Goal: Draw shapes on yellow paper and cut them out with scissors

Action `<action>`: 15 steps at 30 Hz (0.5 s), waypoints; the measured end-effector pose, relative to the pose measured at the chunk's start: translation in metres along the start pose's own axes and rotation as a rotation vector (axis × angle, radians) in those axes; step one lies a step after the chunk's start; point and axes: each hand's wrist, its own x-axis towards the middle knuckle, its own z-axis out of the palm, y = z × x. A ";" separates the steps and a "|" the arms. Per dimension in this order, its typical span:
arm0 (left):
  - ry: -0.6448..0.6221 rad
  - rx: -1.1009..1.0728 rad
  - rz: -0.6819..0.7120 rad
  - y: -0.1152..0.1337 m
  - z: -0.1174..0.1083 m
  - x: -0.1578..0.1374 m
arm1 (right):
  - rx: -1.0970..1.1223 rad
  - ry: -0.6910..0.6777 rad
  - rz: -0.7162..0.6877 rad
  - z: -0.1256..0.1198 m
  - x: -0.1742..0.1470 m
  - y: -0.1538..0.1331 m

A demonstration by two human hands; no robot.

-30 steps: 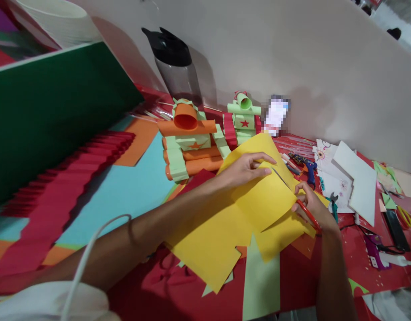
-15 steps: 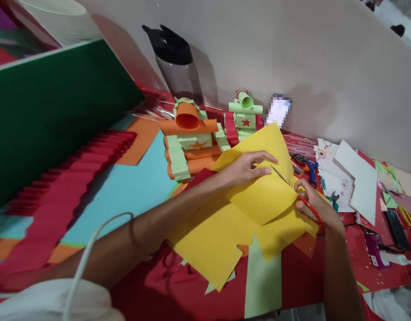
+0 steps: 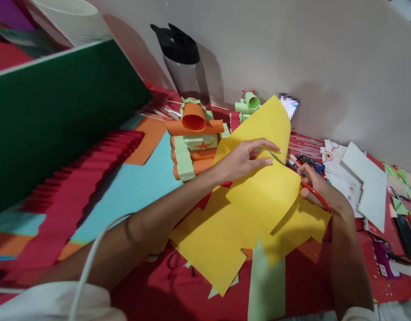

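A sheet of yellow paper [image 3: 263, 189] is held up in the middle, cut partway so one part stands behind the other. My left hand [image 3: 243, 158] grips it near the cut, thumb on the front part and forefinger stretched along the back part. My right hand [image 3: 314, 183] is closed around the red handles of a pair of scissors [image 3: 316, 196]. Their blades lie in the cut, pointing toward my left fingertips. More yellow paper [image 3: 212, 240] lies beneath, above a pale green strip [image 3: 267, 285].
Behind my left arm stands an orange and green paper figure [image 3: 194, 120]; a green one [image 3: 251, 100] is partly hidden. A dark-lidded bottle [image 3: 185, 67], a phone [image 3: 290, 106] and a green board [image 3: 64, 116] stand farther back. White cards [image 3: 369, 183] and tools lie at right.
The yellow sheet's back part has risen and covers more of the green figure and phone. My right hand and scissors have moved slightly up relative to the table. The view has shifted a little.
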 end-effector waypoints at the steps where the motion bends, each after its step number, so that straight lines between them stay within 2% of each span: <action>1: -0.004 -0.009 0.000 0.000 0.000 0.000 | 0.009 0.001 0.011 0.001 0.000 -0.001; 15: -0.012 0.017 -0.003 0.003 -0.001 0.000 | 0.014 0.051 0.094 0.004 -0.002 -0.006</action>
